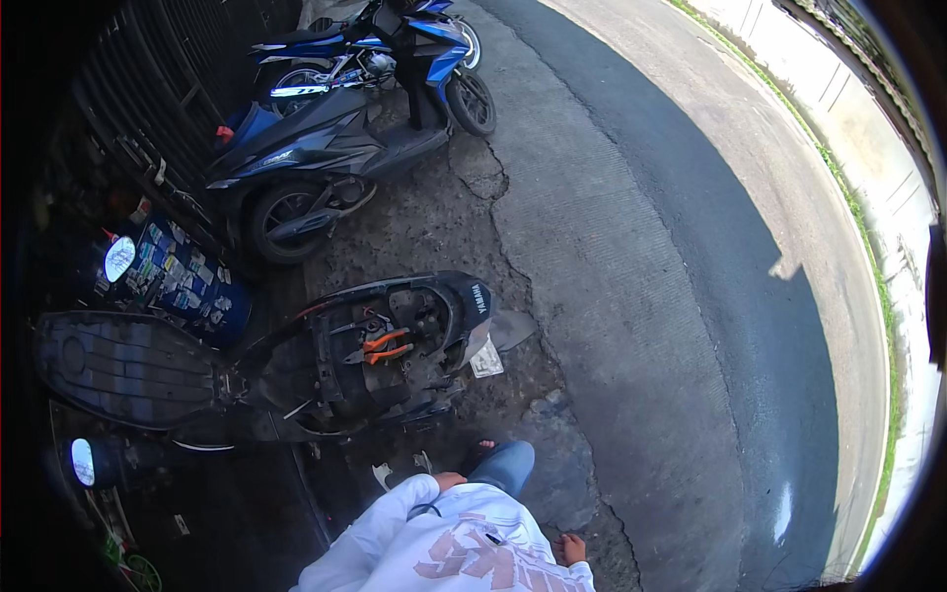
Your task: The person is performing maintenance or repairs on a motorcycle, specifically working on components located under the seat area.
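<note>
My left hand (451, 481) lies against my jeans at the thigh, below the white sleeve, with nothing visible in it. At my right side, my right hand (570, 549) hangs low over the pavement, its fingers slightly bent and apart, and I see nothing in it. In front of me stands a dark scooter (462, 347) with its seat (133, 370) tipped up to the left and its inner bay exposed. Orange-handled pliers (385, 345) rest on top of the exposed bay, next to a few small tools or parts that are too small to name. Neither hand touches the scooter.
A black-and-blue scooter (326, 148) and a blue motorcycle (330, 49) are parked beyond. A sticker-covered blue drum (202, 286) stands by the dark metal gate (148, 79). Cracked concrete (602, 257) leads right to an asphalt road (735, 326).
</note>
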Demonstrator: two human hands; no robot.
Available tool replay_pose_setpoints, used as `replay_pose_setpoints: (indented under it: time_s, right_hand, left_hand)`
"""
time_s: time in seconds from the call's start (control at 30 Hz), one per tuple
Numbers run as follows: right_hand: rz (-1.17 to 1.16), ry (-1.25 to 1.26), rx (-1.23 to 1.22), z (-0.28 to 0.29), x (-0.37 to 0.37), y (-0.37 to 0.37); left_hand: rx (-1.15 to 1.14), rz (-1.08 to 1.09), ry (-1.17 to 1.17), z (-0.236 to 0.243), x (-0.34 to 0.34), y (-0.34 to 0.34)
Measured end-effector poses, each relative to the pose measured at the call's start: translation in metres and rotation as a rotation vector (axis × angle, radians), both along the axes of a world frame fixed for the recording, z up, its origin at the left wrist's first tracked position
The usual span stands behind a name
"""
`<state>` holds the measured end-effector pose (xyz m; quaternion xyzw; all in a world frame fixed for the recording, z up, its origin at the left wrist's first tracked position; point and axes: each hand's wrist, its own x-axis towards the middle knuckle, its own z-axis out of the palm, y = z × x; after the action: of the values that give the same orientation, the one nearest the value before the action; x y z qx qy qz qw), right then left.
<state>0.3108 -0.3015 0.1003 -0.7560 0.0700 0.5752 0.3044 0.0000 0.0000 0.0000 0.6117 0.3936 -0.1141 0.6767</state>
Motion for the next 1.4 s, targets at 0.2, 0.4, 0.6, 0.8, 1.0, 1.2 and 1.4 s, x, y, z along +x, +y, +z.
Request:
replay_pose_setpoints:
  time_s: [0.2, 0.4, 0.6, 0.8, 1.0, 1.2, 1.4]
  right_hand:
    - [0.11, -0.062, 0.027, 0.004, 0.159, 0.141]
    - [0.47, -0.174, -0.021, 0.017, 0.283, 0.288]
    - [0.971, -0.333, 0.195, -0.002, 0.37, 0.458]
    - [1.443, -0.177, 0.378, -0.094, 0.369, 0.598]
    - [1.682, 0.042, 0.757, -0.17, 0.302, 0.611]
    - [2.152, 0.248, 0.904, -0.203, 0.259, 0.637]
    - [2.432, -0.012, 1.005, -0.215, 0.245, 0.662]
  left_hand:
    - [0.525, 0.809, -0.101, 0.25, 0.161, 0.104]
    - [1.07, 0.904, 0.755, 0.311, 0.239, 0.228]
    - [0.969, 1.027, 0.888, 0.299, 0.257, 0.283]
    - [1.098, 1.025, 1.001, 0.274, 0.269, 0.288]
    - [1.227, 1.206, 0.985, 0.249, 0.267, 0.283]
    - [1.362, 1.68, 0.87, 0.221, 0.272, 0.288]
    - [1.51, 1.621, 0.852, 0.211, 0.268, 0.275]
